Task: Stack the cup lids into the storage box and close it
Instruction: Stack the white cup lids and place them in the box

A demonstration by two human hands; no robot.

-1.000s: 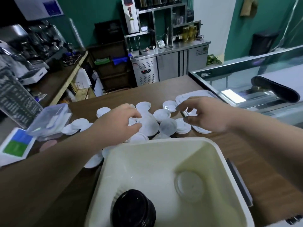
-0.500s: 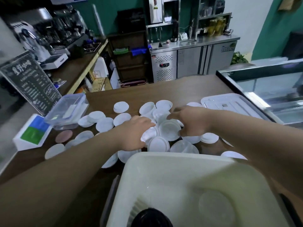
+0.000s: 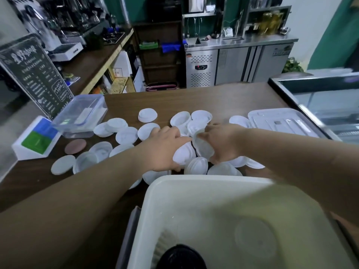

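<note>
storage box (image 3: 194, 181): cream plastic, open at the top, nearest on the bench (image 3: 223, 98), centre-right; inside, a black round object (image 3: 182, 257) at the near left, cut off by the frame edge, identity cannot be told; also one translucent lid (image 3: 256, 241) lying flat on the box floor at the right.

box cover (image 3: 279, 121): flat, pale, lying on the bench at the far right, apart from the box.

clear tub (image 3: 81, 115): far left, sitting tilted, with what looks like a slip of paper inside; just beside it a white card stand (image 3: 37, 138) with blue and green panels; a brown disc (image 3: 75, 146) lies near the stand.

cup lids (image 3: 126, 135): white, loose on the bench, spread from the left to the middle beyond the box's far rim; several overlap.

left hand (image 3: 165, 148): forearm passes left of the box; palm down, fingers nearly straight and pointing right, lying on a white lid (image 3: 183, 155); grip spread, not curled round it.

right hand (image 3: 223, 144): forearm comes in from the right past the box's far corner; fingers curled, grip pinching a tilted lid (image 3: 203, 147) held up on edge above the pile; left fingertips are right at its rim; touching or just short, cannot tell.
</note>
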